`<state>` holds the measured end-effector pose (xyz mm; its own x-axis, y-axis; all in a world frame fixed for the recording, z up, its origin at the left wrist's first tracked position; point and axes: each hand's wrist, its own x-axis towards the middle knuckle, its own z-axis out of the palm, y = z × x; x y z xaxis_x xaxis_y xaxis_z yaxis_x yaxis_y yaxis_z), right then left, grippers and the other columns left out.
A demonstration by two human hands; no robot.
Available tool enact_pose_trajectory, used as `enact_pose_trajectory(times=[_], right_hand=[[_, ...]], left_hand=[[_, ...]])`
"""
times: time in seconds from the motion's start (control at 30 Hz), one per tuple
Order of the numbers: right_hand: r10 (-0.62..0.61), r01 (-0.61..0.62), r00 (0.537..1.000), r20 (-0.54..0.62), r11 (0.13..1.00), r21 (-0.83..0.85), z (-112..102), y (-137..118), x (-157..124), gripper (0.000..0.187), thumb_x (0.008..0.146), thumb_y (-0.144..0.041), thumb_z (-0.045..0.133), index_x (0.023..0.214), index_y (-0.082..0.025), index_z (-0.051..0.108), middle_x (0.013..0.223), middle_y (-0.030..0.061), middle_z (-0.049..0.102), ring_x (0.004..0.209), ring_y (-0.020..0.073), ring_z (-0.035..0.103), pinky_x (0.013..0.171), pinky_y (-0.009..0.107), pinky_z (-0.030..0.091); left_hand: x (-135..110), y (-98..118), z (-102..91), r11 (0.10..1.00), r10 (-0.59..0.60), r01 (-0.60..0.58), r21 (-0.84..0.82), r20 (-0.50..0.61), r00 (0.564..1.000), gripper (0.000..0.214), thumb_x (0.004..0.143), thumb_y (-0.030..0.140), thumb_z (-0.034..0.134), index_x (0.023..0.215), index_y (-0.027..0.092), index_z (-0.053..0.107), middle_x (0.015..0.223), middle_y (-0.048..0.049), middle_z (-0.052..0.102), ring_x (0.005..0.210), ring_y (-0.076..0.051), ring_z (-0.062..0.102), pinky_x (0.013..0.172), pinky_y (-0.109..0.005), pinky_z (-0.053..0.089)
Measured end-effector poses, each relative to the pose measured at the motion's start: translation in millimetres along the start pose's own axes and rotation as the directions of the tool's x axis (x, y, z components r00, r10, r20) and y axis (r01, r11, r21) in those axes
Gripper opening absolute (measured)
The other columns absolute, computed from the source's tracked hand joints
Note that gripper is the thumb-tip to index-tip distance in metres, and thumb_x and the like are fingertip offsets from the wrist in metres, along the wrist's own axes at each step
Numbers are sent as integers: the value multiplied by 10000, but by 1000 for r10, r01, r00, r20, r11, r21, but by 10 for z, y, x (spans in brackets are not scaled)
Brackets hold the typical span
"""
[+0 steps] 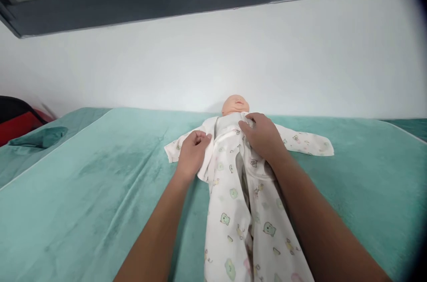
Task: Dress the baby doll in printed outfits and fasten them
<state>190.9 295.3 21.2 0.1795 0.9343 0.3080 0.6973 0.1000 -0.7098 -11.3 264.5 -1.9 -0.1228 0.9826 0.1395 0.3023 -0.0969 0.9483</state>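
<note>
A baby doll lies on its back, its head near the wall. It wears a white printed jacket with long sleeves spread out to both sides, and white pants with green animal prints reaching toward me. The jacket front is parted over the chest. My left hand is closed, thumb against fingers, on the jacket's left front edge. My right hand pinches the other front edge near the collar. The doll's hands are not visible, and my right hand covers part of its chest.
A teal plush sheet with a few creases covers the bed. Behind it rises a white wall, below a dark window frame with bars. A red and black bag sits at the far left.
</note>
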Motion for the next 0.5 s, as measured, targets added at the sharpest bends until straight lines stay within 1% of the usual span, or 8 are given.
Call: enact_pose_trajectory(times=[0.03, 0.13, 0.17, 0.2, 0.27, 0.33, 0.43, 0.5], right_hand=[[18, -18, 1000, 13, 1000, 15, -10, 25, 18, 383, 879, -350, 524, 1187, -147, 627, 1248, 144, 653, 1126, 307, 569, 937, 421, 422], [27, -26, 999, 46, 999, -23, -39, 77, 46, 352, 905, -306, 468, 1169, -160, 649, 1162, 130, 690, 1031, 287, 601, 851, 383, 430], [17, -13, 998, 54, 998, -64, -49, 77, 45, 334, 912, -290, 453, 1137, -160, 662, 1115, 129, 701, 994, 281, 607, 819, 371, 426], [4, 2, 998, 57, 994, -110, -57, 67, 40, 320, 919, -273, 437, 1103, -159, 673, 1064, 129, 707, 959, 276, 610, 791, 361, 419], [-17, 28, 998, 57, 979, -201, -68, 31, 31, 312, 931, -228, 403, 1045, -150, 682, 977, 132, 706, 908, 270, 609, 755, 349, 403], [-31, 44, 998, 53, 965, -259, -68, 1, 39, 311, 933, -183, 379, 1009, -137, 677, 927, 135, 693, 884, 265, 604, 738, 343, 394], [-45, 50, 999, 26, 972, -228, -55, 27, 101, 260, 931, -203, 407, 972, -144, 657, 959, 128, 673, 891, 258, 594, 723, 336, 389], [-28, 27, 1000, -10, 988, -150, -44, 89, 166, 204, 907, -258, 470, 958, -160, 642, 1013, 118, 662, 893, 249, 590, 713, 329, 389]], left_hand=[[-88, 92, 37, 998, 46, -46, -52, 10, 999, 239, 873, 450, 615, 863, 211, 613, 712, 30, 577, 624, -104, 501, 581, -216, 393], [-334, 298, 138, 985, 146, -124, -123, 193, 970, 207, 878, 423, 637, 875, 216, 639, 703, 24, 589, 639, -107, 521, 590, -216, 416], [-378, 322, 164, 980, 165, -137, -142, 217, 962, 207, 886, 420, 630, 870, 214, 640, 715, 17, 609, 654, -114, 540, 606, -223, 434], [-391, 318, 185, 976, 183, -153, -156, 197, 963, 209, 899, 417, 612, 867, 212, 635, 739, 8, 631, 679, -121, 561, 633, -232, 453], [-328, 243, 219, 972, 205, -196, -131, 56, 977, 206, 924, 401, 570, 878, 210, 631, 835, -9, 675, 766, -136, 601, 718, -252, 485], [-186, 126, 252, 977, 211, -213, -19, -53, 976, 182, 925, 372, 557, 934, 217, 652, 974, -20, 706, 885, -158, 629, 824, -279, 494], [40, 18, 313, 960, 224, -215, 180, -34, 974, 244, 927, 332, 525, 1099, 246, 676, 1133, -26, 715, 1000, -194, 641, 917, -329, 485], [147, 43, 363, 932, 263, -251, 263, -12, 965, 291, 947, 340, 478, 1143, 252, 674, 1158, -32, 718, 1023, -208, 644, 935, -348, 483]])
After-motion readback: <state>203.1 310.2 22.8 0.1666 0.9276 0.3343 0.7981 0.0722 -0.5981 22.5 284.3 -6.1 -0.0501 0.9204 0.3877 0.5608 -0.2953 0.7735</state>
